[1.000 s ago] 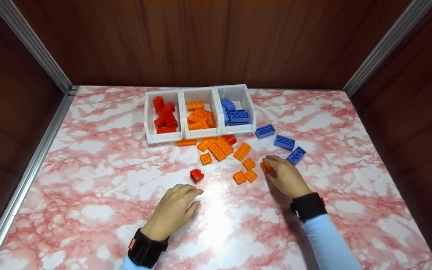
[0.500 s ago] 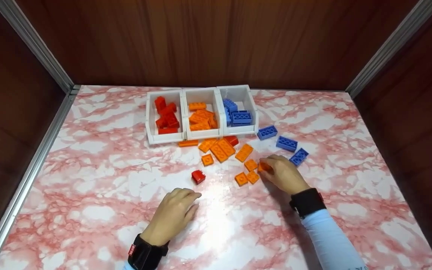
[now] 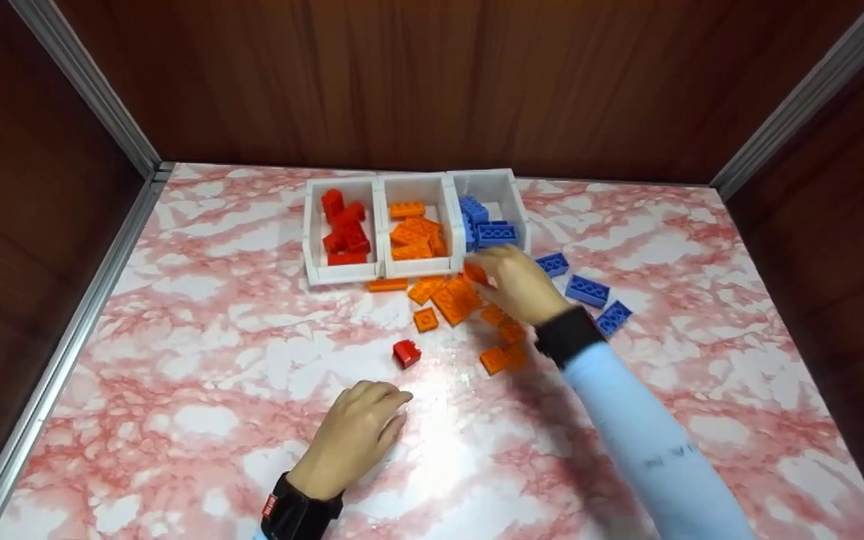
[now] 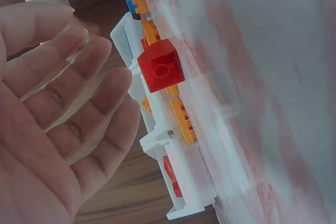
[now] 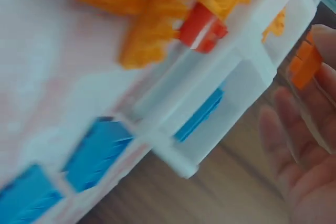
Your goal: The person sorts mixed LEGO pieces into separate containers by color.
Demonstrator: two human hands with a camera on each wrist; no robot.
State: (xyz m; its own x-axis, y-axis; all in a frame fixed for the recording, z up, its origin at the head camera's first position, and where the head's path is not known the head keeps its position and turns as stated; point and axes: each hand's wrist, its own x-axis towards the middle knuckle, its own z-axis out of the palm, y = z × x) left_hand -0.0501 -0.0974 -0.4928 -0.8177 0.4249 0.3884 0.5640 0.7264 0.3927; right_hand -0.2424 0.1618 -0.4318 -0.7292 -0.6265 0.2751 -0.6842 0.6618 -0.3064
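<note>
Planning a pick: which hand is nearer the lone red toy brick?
Left. The left hand is just nearside of the red toy brick; the right hand is farther, by the white bins.

Pinched in a person's right hand (image 3: pixel 520 285), an orange toy brick (image 5: pixel 305 65) hangs near the front of the white bins (image 3: pixel 418 266), its exact tilt hard to judge. A small red brick (image 3: pixel 406 353) lies on its side on the marbled tabletop (image 3: pixel 199 420), just ahead of the left hand (image 3: pixel 357 431).
</note>
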